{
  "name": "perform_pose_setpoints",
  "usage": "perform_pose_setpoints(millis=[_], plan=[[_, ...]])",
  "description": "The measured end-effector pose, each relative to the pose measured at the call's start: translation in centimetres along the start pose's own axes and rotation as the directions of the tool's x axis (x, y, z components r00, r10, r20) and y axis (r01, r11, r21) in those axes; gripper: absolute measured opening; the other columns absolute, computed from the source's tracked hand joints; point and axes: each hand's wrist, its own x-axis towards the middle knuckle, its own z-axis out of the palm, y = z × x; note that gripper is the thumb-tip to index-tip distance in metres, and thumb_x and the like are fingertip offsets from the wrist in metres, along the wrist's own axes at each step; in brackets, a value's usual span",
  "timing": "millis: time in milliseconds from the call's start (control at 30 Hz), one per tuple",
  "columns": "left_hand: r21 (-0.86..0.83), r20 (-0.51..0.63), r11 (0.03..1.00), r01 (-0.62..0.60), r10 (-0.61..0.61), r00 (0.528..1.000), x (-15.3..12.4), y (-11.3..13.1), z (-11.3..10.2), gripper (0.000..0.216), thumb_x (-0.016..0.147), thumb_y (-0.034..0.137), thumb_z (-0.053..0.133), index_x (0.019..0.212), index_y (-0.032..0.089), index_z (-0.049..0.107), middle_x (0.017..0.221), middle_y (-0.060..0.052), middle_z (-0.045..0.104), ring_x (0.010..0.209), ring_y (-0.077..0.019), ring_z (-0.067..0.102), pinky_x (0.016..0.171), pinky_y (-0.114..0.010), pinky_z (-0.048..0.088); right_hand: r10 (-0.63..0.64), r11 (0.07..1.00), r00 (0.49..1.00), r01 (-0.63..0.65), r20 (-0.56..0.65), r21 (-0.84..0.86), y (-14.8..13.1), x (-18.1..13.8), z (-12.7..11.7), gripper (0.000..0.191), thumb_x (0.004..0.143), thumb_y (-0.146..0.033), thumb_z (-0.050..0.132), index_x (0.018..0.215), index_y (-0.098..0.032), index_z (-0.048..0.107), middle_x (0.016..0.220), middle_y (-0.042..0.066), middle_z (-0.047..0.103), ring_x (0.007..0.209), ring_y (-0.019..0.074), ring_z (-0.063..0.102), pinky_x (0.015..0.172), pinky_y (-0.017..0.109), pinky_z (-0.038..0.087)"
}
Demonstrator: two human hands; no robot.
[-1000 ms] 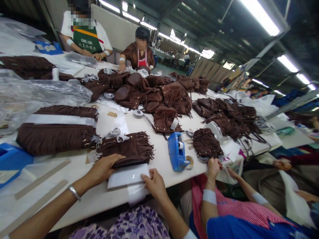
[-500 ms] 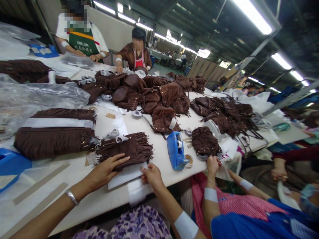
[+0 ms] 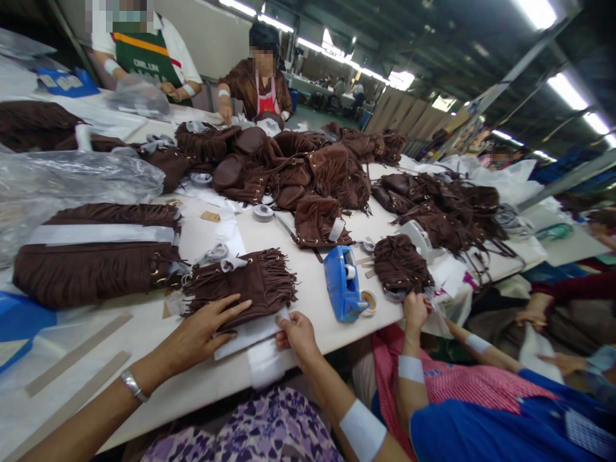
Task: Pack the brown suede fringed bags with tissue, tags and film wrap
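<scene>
A brown fringed bag (image 3: 250, 279) lies flat on the white table in front of me, a wad of grey wrapping (image 3: 232, 263) on its upper part. My left hand (image 3: 206, 330) rests on the bag's near left edge with its fingers stretched out. Under the bag's near side a white sheet (image 3: 250, 337) sticks out towards me. At its right corner my right hand (image 3: 297, 335) pinches the sheet between thumb and fingers.
Right of the bag stands a blue tape dispenser (image 3: 342, 285) beside a tape roll (image 3: 369, 301). A longer fringed bundle (image 3: 96, 266) with a white band lies left. Brown bags (image 3: 308, 170) are heaped behind. A co-worker's hand (image 3: 416, 309) holds another bag (image 3: 402, 263) at right.
The view has shifted slightly. My left hand stays on the bag and my right hand keeps its pinch on the sheet, with hardly any movement.
</scene>
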Motion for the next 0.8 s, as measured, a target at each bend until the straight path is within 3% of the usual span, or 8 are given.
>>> perform_pose_setpoints(millis=[233, 400, 467, 533, 600, 667, 733, 800], plan=[[0.175, 0.055, 0.982, -0.067, 0.059, 0.997, -0.8, 0.7, 1.2, 0.083, 0.087, 0.058, 0.06, 0.155, 0.042, 0.016, 0.165, -0.01, 0.019, 0.145, -0.0409, 0.031, 0.113, -0.069, 0.027, 0.021, 0.997, 0.999, -0.024, -0.034, -0.075, 0.3, 0.8, 0.3, 0.019, 0.083, -0.031, 0.063, 0.08, -0.022, 0.047, 0.047, -0.005, 0.059, 0.035, 0.0122, 0.053, 0.038, 0.021, 0.046], [0.288, 0.001, 0.953, -0.088, 0.091, 0.996, -0.9, 0.4, 3.2, 0.077, 0.089, 0.046, 0.06, 0.154, 0.042, 0.019, 0.165, -0.011, 0.019, 0.143, -0.0439, 0.033, 0.111, -0.073, 0.026, -0.007, 0.974, 1.0, 0.004, -0.014, -0.227, 0.2, 1.1, 0.2, 0.007, 0.086, -0.025, 0.055, 0.085, -0.021, 0.049, 0.049, -0.004, 0.059, 0.041, 0.016, 0.059, 0.045, 0.026, 0.051], [0.314, -0.02, 0.945, -0.088, 0.1, 0.995, -0.8, 0.3, 3.6, 0.071, 0.093, 0.043, 0.055, 0.154, 0.042, 0.019, 0.165, -0.01, 0.019, 0.143, -0.0426, 0.034, 0.111, -0.071, 0.027, -0.051, 0.953, 0.999, 0.048, 0.0, -0.298, -0.4, 0.3, -0.6, 0.008, 0.086, -0.024, 0.057, 0.091, -0.02, 0.053, 0.056, -0.001, 0.064, 0.053, 0.0195, 0.065, 0.054, 0.031, 0.055], [0.326, -0.03, 0.941, -0.088, 0.103, 0.994, -0.9, 0.3, 3.8, 0.068, 0.095, 0.042, 0.051, 0.154, 0.042, 0.019, 0.165, -0.01, 0.02, 0.143, -0.0419, 0.034, 0.111, -0.07, 0.027, -0.22, 0.888, 0.975, 0.208, 0.019, -0.41, -1.5, -1.1, -1.7, 0.02, 0.085, -0.023, 0.061, 0.104, -0.018, 0.057, 0.081, 0.007, 0.072, 0.081, 0.0243, 0.071, 0.075, 0.039, 0.057], [0.322, -0.031, 0.943, -0.085, 0.1, 0.994, -0.9, 0.3, 3.8, 0.067, 0.095, 0.042, 0.05, 0.154, 0.042, 0.019, 0.165, -0.011, 0.02, 0.144, -0.0414, 0.033, 0.112, -0.07, 0.026, -0.518, 0.628, 0.841, 0.5, 0.159, -0.597, -2.6, -2.6, -2.9, 0.041, 0.085, -0.024, 0.063, 0.125, -0.017, 0.056, 0.119, 0.015, 0.067, 0.116, 0.0282, 0.061, 0.099, 0.046, 0.048], [0.302, -0.029, 0.95, -0.077, 0.09, 0.996, -1.0, 0.3, 3.8, 0.067, 0.095, 0.042, 0.051, 0.154, 0.042, 0.019, 0.165, -0.011, 0.021, 0.144, -0.0412, 0.031, 0.113, -0.07, 0.023, -0.668, 0.151, 0.572, 0.731, 0.477, -0.665, -3.7, -3.4, -3.6, 0.059, 0.087, -0.029, 0.066, 0.142, -0.021, 0.046, 0.147, 0.016, 0.048, 0.139, 0.0301, 0.041, 0.113, 0.05, 0.035], [0.274, -0.028, 0.96, -0.06, 0.071, 0.997, -1.1, 0.5, 3.6, 0.067, 0.094, 0.041, 0.053, 0.153, 0.042, 0.022, 0.165, -0.01, 0.021, 0.144, -0.0417, 0.03, 0.113, -0.07, 0.022, -0.568, -0.199, 0.358, 0.814, 0.741, -0.546, -4.5, -3.0, -3.6, 0.07, 0.085, -0.034, 0.071, 0.147, -0.025, 0.042, 0.157, 0.012, 0.036, 0.146, 0.0303, 0.029, 0.119, 0.052, 0.026], [0.255, -0.022, 0.966, -0.04, 0.047, 0.999, -1.1, 0.6, 3.5, 0.067, 0.094, 0.04, 0.055, 0.153, 0.043, 0.024, 0.165, -0.009, 0.022, 0.144, -0.0421, 0.03, 0.114, -0.069, 0.02, -0.451, -0.333, 0.257, 0.84, 0.855, -0.428, -4.9, -1.7, -3.1, 0.067, 0.086, -0.035, 0.072, 0.147, -0.027, 0.044, 0.155, 0.01, 0.04, 0.145, 0.0291, 0.031, 0.119, 0.051, 0.024]])
